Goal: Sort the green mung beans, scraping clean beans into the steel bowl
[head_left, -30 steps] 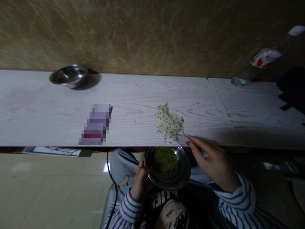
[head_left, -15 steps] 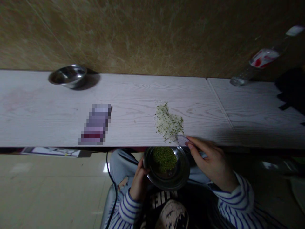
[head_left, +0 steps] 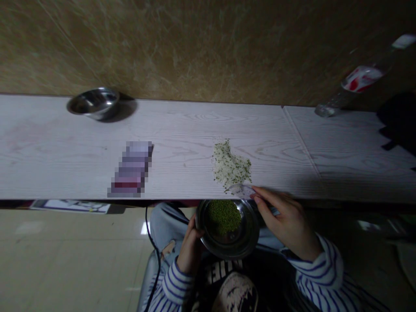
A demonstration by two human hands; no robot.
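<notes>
My left hand (head_left: pixel 190 247) grips the rim of a steel bowl (head_left: pixel 248 236) holding a heap of green beans (head_left: pixel 224 215), just below the table's near edge over my lap. My right hand (head_left: pixel 286 221) pinches a small pale card-like scraper (head_left: pixel 243 190) at the table edge, right above the bowl. The scraper's tip touches the near end of a pile of white grains mixed with green beans (head_left: pixel 229 164) lying on the white wood table (head_left: pixel 182 143).
An empty steel bowl (head_left: pixel 94 102) stands at the table's far left by the wall. A blurred flat object (head_left: pixel 131 170) lies left of the pile. A plastic bottle (head_left: pixel 357 78) leans at the far right, with a dark object (head_left: pixel 398 121) beside it.
My right hand has slid the scraper slightly left along the table edge, closer over the bowl. The left hand and bowl have stayed nearly still.
</notes>
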